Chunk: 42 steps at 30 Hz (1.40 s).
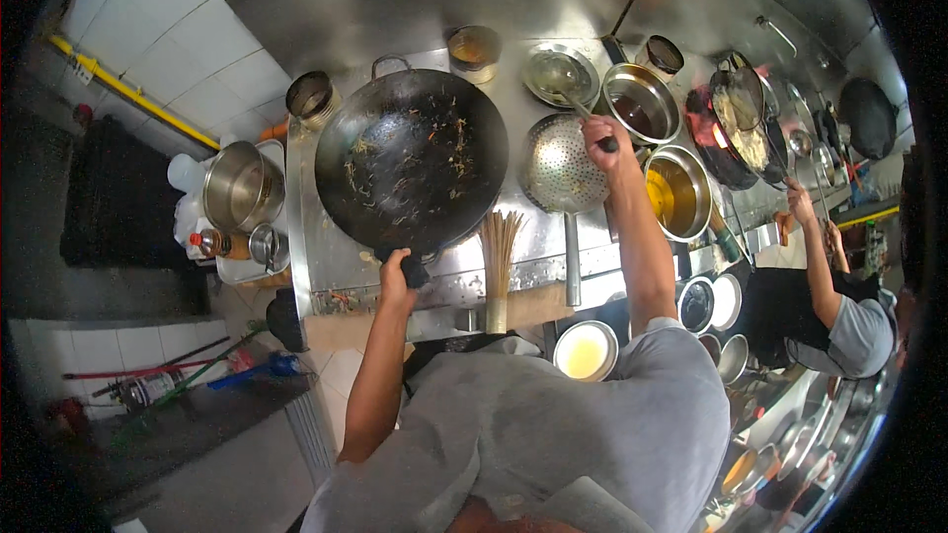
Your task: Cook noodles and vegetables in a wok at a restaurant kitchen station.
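Observation:
A large black wok with food scraps stuck to its inside sits on the steel stove at the left. My left hand is closed on its near edge, with a dark cloth bunched there. My right hand grips a ladle by its black-ended handle. The ladle's head reaches into a round metal bowl; what it scoops, if anything, I cannot make out. Below that hand lies a perforated strainer with its long handle pointing toward me. A bamboo brush stands between wok and strainer.
Steel pots of dark liquid and yellow oil stand right of my forearm. A bowl of yellow liquid is close to my body. Farther right, a co-worker's arm reaches to another wok over flame. A steel pot sits far left.

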### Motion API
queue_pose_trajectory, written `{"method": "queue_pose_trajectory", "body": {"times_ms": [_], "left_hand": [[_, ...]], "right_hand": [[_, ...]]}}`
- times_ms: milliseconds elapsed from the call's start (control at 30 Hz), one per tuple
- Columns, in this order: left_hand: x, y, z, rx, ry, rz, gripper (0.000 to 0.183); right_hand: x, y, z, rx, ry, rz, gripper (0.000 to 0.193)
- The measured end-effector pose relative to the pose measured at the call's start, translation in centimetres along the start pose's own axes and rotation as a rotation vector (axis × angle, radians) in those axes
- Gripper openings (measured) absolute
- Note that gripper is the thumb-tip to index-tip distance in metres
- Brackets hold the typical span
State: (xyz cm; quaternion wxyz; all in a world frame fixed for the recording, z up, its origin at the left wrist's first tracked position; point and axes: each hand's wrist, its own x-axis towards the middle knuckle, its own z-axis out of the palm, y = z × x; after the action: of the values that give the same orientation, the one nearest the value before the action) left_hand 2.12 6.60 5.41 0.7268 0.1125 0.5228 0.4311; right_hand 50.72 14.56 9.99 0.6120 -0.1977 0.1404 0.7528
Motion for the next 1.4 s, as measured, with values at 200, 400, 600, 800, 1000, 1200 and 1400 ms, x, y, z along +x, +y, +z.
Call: {"method": "queue_pose_trajectory", "body": {"times_ms": [200, 400, 600, 800, 1000, 1200, 1400], "left_hand": [[2.7, -1.3, -1.1, 0.011, -0.077, 0.014, 0.019], [2.5, -1.1, -0.5, -0.102, -0.055, -0.107, 0.021], [2.8, -1.1, -1.3, -0.083, -0.037, -0.089, 0.025], [2.5, -0.4, -1.4, -0.079, -0.111, -0.101, 0.022], [0.7, 2.2, -2.3, 0.051, -0.296, -0.197, 0.054], [-0.9, 2.7, -10.6, 0.378, -0.068, 0.211, 0.063], [0.3, -1.1, -19.2, 1.429, 0.532, 0.212, 0.074]], "right_hand": [[-9.2, 7.5, 7.0, 0.099, -0.052, -0.06, 0.008], [-20.0, 20.2, 12.3, 0.162, -0.221, -0.061, 0.018], [-25.9, 30.7, 11.3, 0.265, -0.243, -0.025, 0.058], [-25.7, 33.9, 7.1, -0.234, 0.193, 0.041, 0.05], [-24.1, 32.6, 5.1, -1.396, 0.369, -0.183, 0.065], [-13.4, 21.0, -1.7, -1.836, 0.528, -0.807, 0.064], [-0.6, 5.9, -2.8, -2.195, 0.733, -0.984, 0.041]]}}
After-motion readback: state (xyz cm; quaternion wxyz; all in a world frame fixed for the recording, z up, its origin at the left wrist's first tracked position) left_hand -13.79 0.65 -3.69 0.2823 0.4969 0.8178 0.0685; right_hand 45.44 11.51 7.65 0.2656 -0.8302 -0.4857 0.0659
